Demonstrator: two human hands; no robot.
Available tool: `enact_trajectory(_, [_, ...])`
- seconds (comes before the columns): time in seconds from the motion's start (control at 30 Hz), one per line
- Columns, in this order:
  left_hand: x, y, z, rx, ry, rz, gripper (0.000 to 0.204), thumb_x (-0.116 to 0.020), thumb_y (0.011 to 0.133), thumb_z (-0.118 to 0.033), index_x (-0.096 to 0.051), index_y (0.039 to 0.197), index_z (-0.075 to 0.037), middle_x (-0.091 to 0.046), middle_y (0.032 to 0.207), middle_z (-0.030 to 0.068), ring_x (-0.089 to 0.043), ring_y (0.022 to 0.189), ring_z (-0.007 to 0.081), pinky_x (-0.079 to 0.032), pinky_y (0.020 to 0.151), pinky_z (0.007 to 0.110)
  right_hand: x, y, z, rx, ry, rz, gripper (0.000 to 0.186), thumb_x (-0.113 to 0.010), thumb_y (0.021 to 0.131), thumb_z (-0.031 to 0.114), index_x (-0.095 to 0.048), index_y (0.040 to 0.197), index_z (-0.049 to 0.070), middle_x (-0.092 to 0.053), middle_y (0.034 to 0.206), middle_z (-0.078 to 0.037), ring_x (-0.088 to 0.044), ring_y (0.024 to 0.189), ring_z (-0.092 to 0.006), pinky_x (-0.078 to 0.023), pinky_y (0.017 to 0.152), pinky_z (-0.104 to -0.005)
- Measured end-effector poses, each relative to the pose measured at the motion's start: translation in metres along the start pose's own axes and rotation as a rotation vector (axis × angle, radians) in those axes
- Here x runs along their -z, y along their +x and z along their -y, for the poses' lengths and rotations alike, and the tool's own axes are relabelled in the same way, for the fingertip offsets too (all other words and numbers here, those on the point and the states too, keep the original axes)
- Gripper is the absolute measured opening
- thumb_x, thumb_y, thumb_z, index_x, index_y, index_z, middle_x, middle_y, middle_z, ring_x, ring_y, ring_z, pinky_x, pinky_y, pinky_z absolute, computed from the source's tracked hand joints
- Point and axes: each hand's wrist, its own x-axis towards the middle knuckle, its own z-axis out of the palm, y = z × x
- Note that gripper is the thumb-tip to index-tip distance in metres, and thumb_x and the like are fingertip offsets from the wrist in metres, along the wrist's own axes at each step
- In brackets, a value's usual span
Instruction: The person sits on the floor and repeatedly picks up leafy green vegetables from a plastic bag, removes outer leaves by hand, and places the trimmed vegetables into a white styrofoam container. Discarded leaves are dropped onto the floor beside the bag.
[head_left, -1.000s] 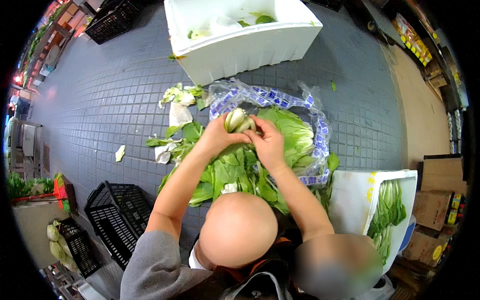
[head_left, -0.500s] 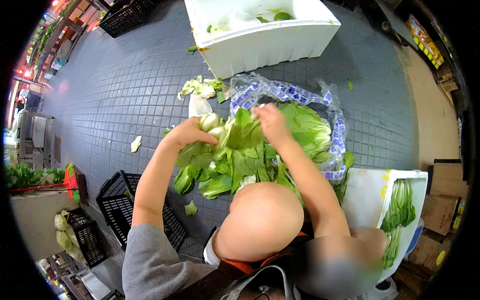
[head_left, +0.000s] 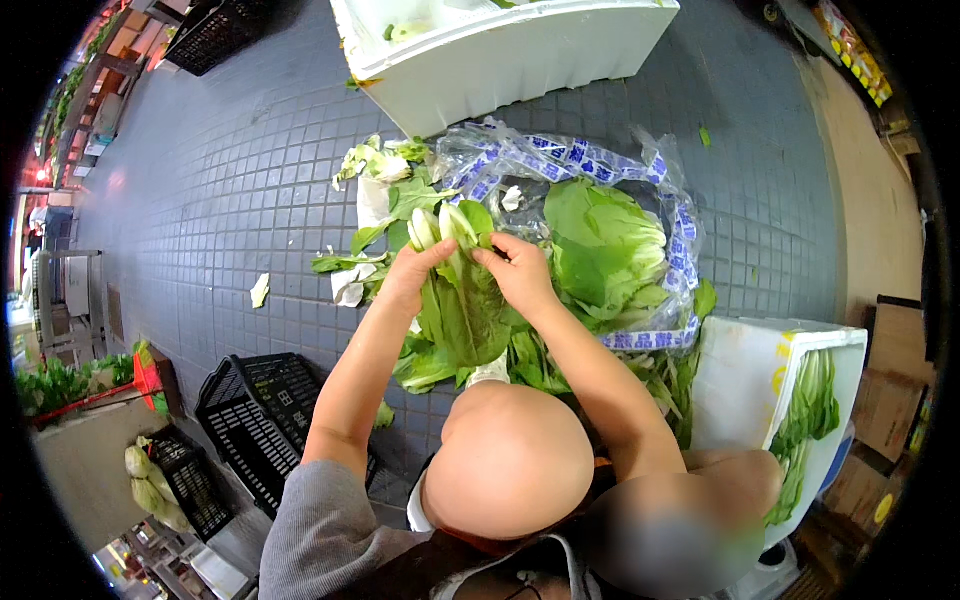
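Observation:
My left hand and my right hand are closed on a bunch of leafy greens, pale stems up and broad green leaves hanging below. The bunch is over a pile of loose leaves at my bare knee. Right of it, a larger head of greens lies on a clear plastic bag with blue lettering. Trimmed pale and green scraps are scattered beyond and left of my hands.
A white foam box stands ahead on the grey tiles. Another, holding greens, is at right, beside cardboard boxes. Black crates stand at lower left and upper left. Produce and a red-handled tool are at left.
Half a second ago my right hand was raised and blurred among the leaves, apart from my left. Now both hands are together at the stems, with the leaves hanging downward.

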Motion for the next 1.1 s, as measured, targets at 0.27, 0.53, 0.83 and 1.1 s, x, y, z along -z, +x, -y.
enact_trajectory(0.27, [-0.008, 0.002, 0.0, -0.151, 0.236, 0.131, 0.033, -0.073, 0.071, -0.006, -0.058, 0.1, -0.002, -0.063, 0.09, 0.0045, -0.06, 0.081, 0.0147, -0.048, 0.072, 0.029, 0.011, -0.005, -0.004, 0.004, 0.107, -0.005, 0.033, -0.07, 0.074, 0.011, -0.059, 0.103, -0.003, -0.064, 0.087, -0.009, -0.058, 0.075, -0.0146, -0.047, 0.068, -0.0273])
enact_trajectory(0.53, [0.006, 0.0, 0.005, -0.123, 0.164, -0.023, 0.034, -0.067, 0.08, -0.014, -0.054, 0.11, -0.004, -0.06, 0.098, 0.0045, -0.055, 0.089, 0.014, -0.045, 0.077, 0.029, -0.006, -0.003, -0.002, -0.03, 0.199, 0.05, 0.037, -0.072, 0.073, 0.009, -0.058, 0.107, 0.0, -0.062, 0.088, -0.004, -0.055, 0.078, -0.0107, -0.045, 0.072, -0.0252])
enact_trajectory(0.83, [-0.028, -0.012, 0.028, -0.098, 0.169, -0.155, 0.041, -0.045, 0.093, -0.034, -0.047, 0.121, -0.004, -0.055, 0.109, 0.0067, -0.051, 0.097, 0.0151, -0.041, 0.084, 0.028, -0.017, -0.013, 0.007, -0.102, 0.352, -0.027, 0.035, -0.071, 0.068, 0.004, -0.049, 0.095, 0.003, -0.055, 0.085, -0.004, -0.052, 0.08, -0.0138, -0.043, 0.073, -0.0276])
enact_trajectory(1.1, [-0.022, -0.003, 0.03, -0.204, 0.108, 0.071, 0.045, -0.064, 0.079, -0.018, -0.047, 0.116, -0.001, -0.059, 0.101, 0.0113, -0.057, 0.089, 0.02, -0.046, 0.079, 0.033, 0.031, 0.0, -0.023, -0.127, 0.288, 0.061, 0.023, -0.064, 0.077, 0.004, -0.061, 0.099, 0.006, -0.061, 0.092, -0.003, -0.057, 0.086, -0.0131, -0.045, 0.079, -0.0256])
